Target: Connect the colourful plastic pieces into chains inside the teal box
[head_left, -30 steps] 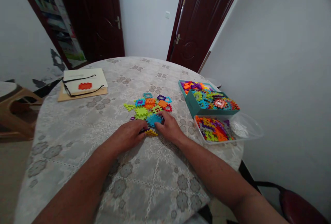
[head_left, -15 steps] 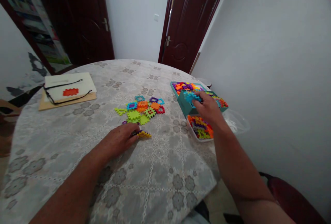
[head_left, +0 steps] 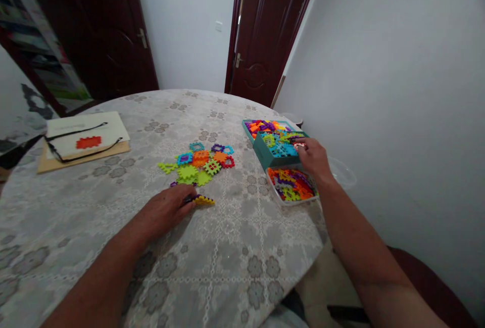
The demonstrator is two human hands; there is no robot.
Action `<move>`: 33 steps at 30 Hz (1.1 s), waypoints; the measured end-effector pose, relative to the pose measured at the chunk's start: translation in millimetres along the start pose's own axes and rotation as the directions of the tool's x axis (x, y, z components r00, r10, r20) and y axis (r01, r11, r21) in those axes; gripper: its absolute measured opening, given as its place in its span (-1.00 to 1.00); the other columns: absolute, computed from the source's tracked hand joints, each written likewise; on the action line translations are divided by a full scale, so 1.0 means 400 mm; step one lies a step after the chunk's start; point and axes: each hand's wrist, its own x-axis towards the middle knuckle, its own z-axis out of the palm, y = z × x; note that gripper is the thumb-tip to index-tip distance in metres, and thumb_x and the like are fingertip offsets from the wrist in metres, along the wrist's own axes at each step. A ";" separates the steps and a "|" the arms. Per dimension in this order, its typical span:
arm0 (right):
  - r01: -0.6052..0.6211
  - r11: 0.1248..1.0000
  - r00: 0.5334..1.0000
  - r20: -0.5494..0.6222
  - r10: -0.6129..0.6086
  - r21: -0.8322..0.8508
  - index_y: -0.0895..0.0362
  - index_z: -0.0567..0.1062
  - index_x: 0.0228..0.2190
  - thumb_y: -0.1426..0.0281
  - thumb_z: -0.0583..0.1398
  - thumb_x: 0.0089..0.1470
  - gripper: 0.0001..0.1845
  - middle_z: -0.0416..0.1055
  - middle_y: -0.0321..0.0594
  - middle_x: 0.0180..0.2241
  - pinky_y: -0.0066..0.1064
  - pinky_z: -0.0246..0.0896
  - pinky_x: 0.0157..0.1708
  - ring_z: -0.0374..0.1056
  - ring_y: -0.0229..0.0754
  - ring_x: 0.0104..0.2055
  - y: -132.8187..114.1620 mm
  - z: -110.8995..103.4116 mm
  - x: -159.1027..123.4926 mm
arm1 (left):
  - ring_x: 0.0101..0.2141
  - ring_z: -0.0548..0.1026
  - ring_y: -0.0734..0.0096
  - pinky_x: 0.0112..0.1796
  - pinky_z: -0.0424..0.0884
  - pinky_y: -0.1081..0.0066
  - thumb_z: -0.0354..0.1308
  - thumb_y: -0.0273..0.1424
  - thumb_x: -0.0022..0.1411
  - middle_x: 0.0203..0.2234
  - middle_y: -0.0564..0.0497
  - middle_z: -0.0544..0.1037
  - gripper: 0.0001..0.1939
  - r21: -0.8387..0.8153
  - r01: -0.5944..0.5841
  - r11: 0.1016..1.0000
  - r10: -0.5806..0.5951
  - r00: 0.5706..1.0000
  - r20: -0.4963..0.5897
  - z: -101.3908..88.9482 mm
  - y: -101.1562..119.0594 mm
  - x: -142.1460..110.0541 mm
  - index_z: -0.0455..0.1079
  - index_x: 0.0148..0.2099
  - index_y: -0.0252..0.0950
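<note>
My left hand (head_left: 172,205) rests on the tablecloth, closed on a purple-and-yellow notched building piece (head_left: 204,200). Just beyond it lies a loose pile of plastic building pieces (head_left: 202,164), some solid, some open frames, in green, orange, blue, purple and red. On the right, my right hand (head_left: 313,157) is over the teal box (head_left: 271,153), its fingers closed around a small reddish building piece (head_left: 300,146) that is partly hidden. Blue and green pieces (head_left: 282,145) fill that box.
A clear plastic tub (head_left: 278,194) of mixed pieces stands before the teal box, and a teal lid (head_left: 248,128) with more pieces lies behind. Far left, glasses with black temples (head_left: 81,131) and a red piece (head_left: 88,142) lie on a paper-topped board (head_left: 117,148).
My right hand has let go of a blue piece, which lies in the teal box, and has shifted to the box's right side. My left hand keeps its piece. The view has turned slightly right.
</note>
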 end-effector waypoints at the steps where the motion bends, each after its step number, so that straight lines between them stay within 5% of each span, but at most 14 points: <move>1: 0.023 1.000 0.998 -0.056 -0.024 -0.006 0.16 0.63 -0.13 0.44 0.10 0.18 -0.66 0.61 0.01 -0.10 -0.08 0.35 0.12 0.48 0.03 -0.01 -0.009 -0.007 -0.027 | -0.14 0.51 0.13 -0.12 0.36 0.23 0.07 -0.11 0.41 -0.14 -0.06 0.59 -0.72 0.001 -0.001 1.000 0.001 1.000 0.002 0.001 -0.001 0.000 0.48 -0.06 -0.14; 6: 0.074 0.996 0.983 -0.161 -0.083 -0.059 0.14 0.57 -0.05 0.52 0.06 0.18 -0.61 0.55 0.01 -0.08 -0.06 0.36 0.13 0.44 0.06 0.03 -0.024 -0.065 -0.216 | -0.14 0.51 0.13 -0.12 0.37 0.24 0.05 -0.06 0.44 -0.16 -0.05 0.59 -0.67 0.004 -0.016 1.000 0.016 1.000 -0.005 0.007 -0.012 0.003 0.49 -0.04 -0.13; 14: -0.173 0.966 0.979 -0.137 0.148 -0.191 0.13 0.48 0.14 0.50 0.05 0.21 -0.50 0.40 0.10 0.07 0.07 0.40 0.15 0.39 0.15 0.14 0.069 -0.086 -0.472 | -0.19 0.52 0.07 -0.16 0.44 0.16 0.03 -0.03 0.42 -0.18 -0.09 0.61 -0.63 0.031 0.053 0.998 -0.055 0.997 0.050 -0.002 -0.013 0.011 0.50 -0.02 -0.15; 20: -0.122 0.965 0.992 -0.004 0.124 -0.231 0.10 0.47 0.13 0.38 0.18 0.23 -0.56 0.22 0.13 0.28 0.04 0.41 0.19 0.32 0.17 0.27 0.099 -0.049 -0.465 | -0.09 0.53 0.01 -0.04 0.46 0.09 0.03 0.04 0.39 -0.07 -0.06 0.62 -0.60 0.008 0.081 0.997 -0.081 0.993 0.086 -0.015 -0.017 0.017 0.47 0.02 -0.08; 25: -0.068 0.960 0.987 0.122 0.105 -0.270 0.08 0.50 0.05 0.20 0.29 0.22 -0.59 0.33 0.07 0.24 0.04 0.36 0.21 0.37 0.17 0.21 0.105 -0.051 -0.443 | -0.12 0.54 0.04 -0.05 0.45 0.15 -0.01 0.16 0.39 -0.07 -0.13 0.61 -0.42 0.021 0.153 0.988 -0.154 0.980 0.128 -0.018 -0.008 0.021 0.46 0.11 -0.16; 33: -0.009 0.974 0.980 0.190 0.053 -0.225 0.14 0.47 0.04 0.14 0.32 0.23 -0.54 0.31 0.16 0.24 0.09 0.28 0.22 0.29 0.24 0.27 0.115 -0.051 -0.428 | -0.02 0.53 -0.03 0.04 0.43 0.11 0.02 0.15 0.40 0.01 -0.16 0.60 -0.43 -0.035 0.183 0.983 -0.177 0.976 0.124 -0.021 -0.011 0.019 0.49 0.11 -0.17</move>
